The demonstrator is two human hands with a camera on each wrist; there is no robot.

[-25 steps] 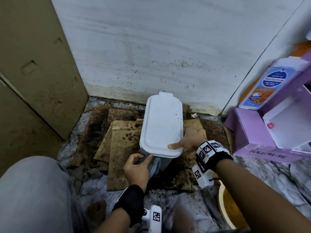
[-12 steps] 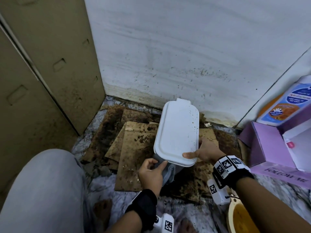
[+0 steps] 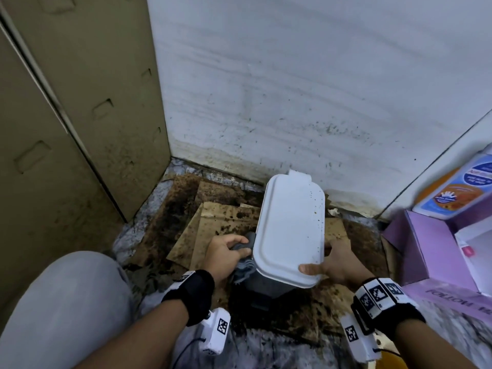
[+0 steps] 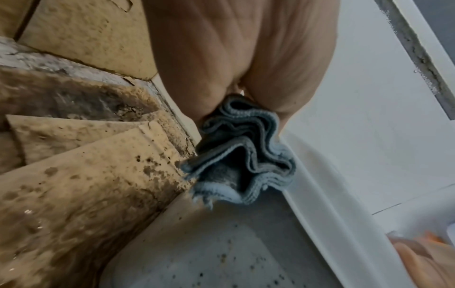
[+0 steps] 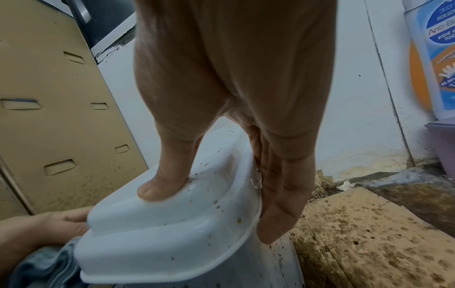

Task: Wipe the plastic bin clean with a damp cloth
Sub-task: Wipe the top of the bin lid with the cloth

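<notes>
The plastic bin has a grey body (image 3: 266,288) and a white, dirt-speckled lid (image 3: 290,230), and it stands on stained cardboard in the floor corner. My left hand (image 3: 239,246) grips a bunched grey-blue cloth (image 3: 243,267) and holds it against the bin's left side just under the lid rim. The left wrist view shows the cloth (image 4: 241,155) folded in my fingers above the spotted grey wall (image 4: 209,253). My right hand (image 3: 328,262) holds the lid's near right corner, with the thumb (image 5: 162,183) on top and the fingers (image 5: 278,204) down the right side.
Wet, stained cardboard (image 3: 221,235) covers the floor around the bin. A beige metal cabinet (image 3: 80,129) stands at the left and a white wall (image 3: 292,102) behind. A purple box (image 3: 431,249) and a hand-wash bottle (image 3: 458,193) sit at the right. My knee (image 3: 66,302) is at the near left.
My left hand has slid the cloth from the bin's near end further along its left side, under the lid rim. My right hand has kept its hold on the near right corner.
</notes>
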